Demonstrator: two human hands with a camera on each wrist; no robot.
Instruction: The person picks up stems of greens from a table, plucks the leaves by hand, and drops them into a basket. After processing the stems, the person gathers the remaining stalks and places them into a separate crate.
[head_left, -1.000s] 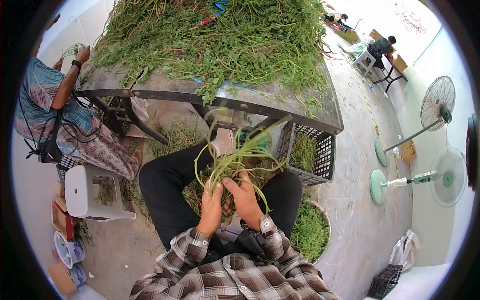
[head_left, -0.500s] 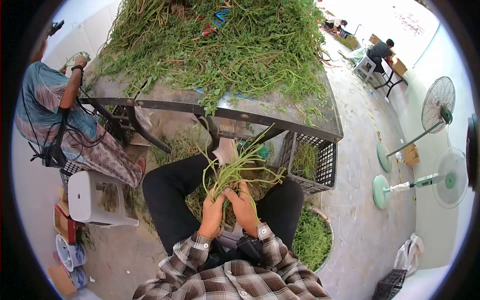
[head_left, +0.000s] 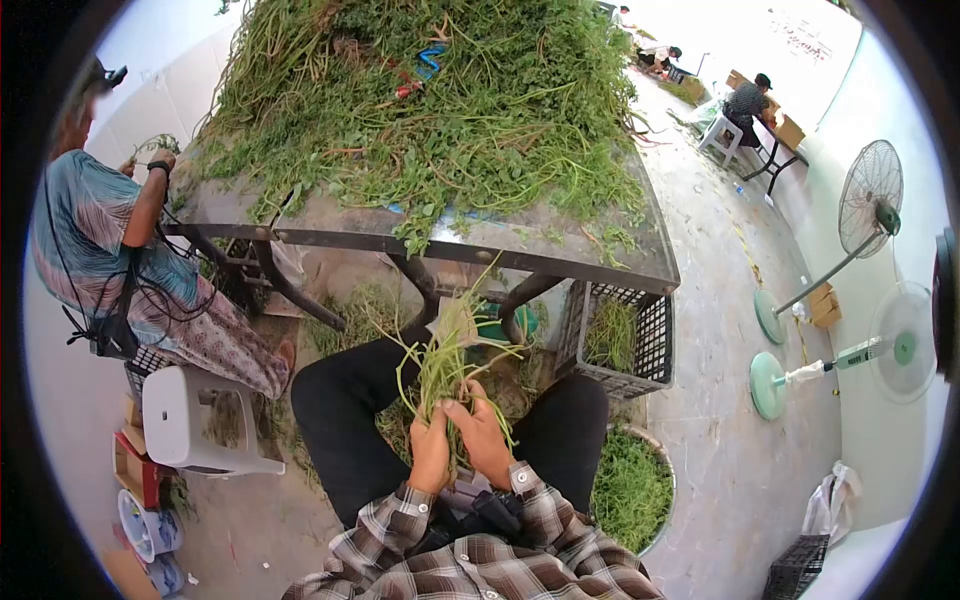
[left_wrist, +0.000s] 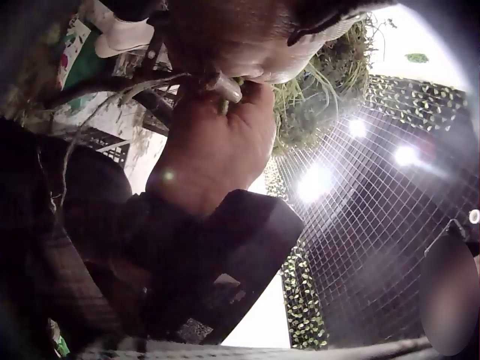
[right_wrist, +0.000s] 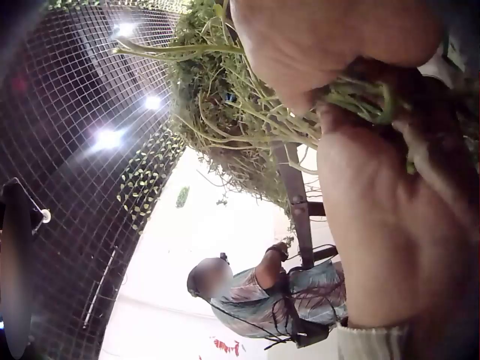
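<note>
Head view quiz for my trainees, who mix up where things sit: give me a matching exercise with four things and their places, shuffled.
Things:
1. bunch of green stems
2. heap of greens
3. black crate
4. white stool

Places:
A. on the table top
B. behind the seated person in the patterned clothes
C. in both hands, above the lap
D. on the floor under the table's right end

Pairs: 1-C, 2-A, 3-D, 4-B

The left hand [left_wrist: 214, 154] fills the centre, its fingers curled round thin pale-green plant stems [left_wrist: 225, 88] at twelve o'clock. A tangled clump of green stems [left_wrist: 330, 82] hangs at one o'clock, a dark wire-mesh ceiling [left_wrist: 375, 247] with bright lights at four o'clock.
</note>
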